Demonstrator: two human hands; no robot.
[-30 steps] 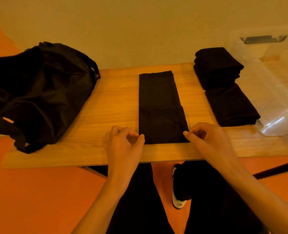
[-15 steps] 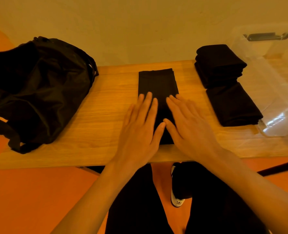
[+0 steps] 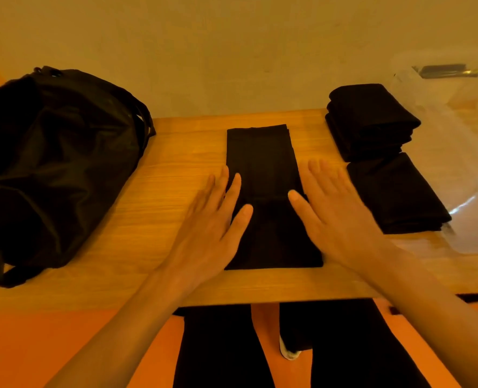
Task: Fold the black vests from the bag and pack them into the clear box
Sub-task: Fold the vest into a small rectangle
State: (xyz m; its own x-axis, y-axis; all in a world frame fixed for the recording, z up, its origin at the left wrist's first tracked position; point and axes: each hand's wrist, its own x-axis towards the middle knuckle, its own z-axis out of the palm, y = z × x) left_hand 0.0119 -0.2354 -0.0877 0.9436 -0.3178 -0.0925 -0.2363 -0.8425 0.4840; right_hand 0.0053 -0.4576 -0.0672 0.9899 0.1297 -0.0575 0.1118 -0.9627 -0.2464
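At the far left the bag [image 3: 58, 169] lies on the table [image 3: 173, 161], slumped, and what is inside it cannot be seen. The left hand [image 3: 212, 225] is flat with straight fingers and grasps nothing; its fingers rest on the left edge of the vest [image 3: 263, 163]. The vest lies in the middle as a long narrow strip, with its near end close to the table's front edge. The right hand [image 3: 335, 217] is also flat and released, with the thumb on the vest's right side.

I think the risk is in the next fold. If the hands lift unevenly, the thin layers can slide apart, or the near end can slip over the edge.

To the right a stack [image 3: 369, 121] and one folded piece [image 3: 394, 194] wait beside the box [image 3: 472, 152], not yet packed. The box is cut off by the frame and its clear walls are hard to trace. Black on black hides the creases, so the number of layers is uncertain.
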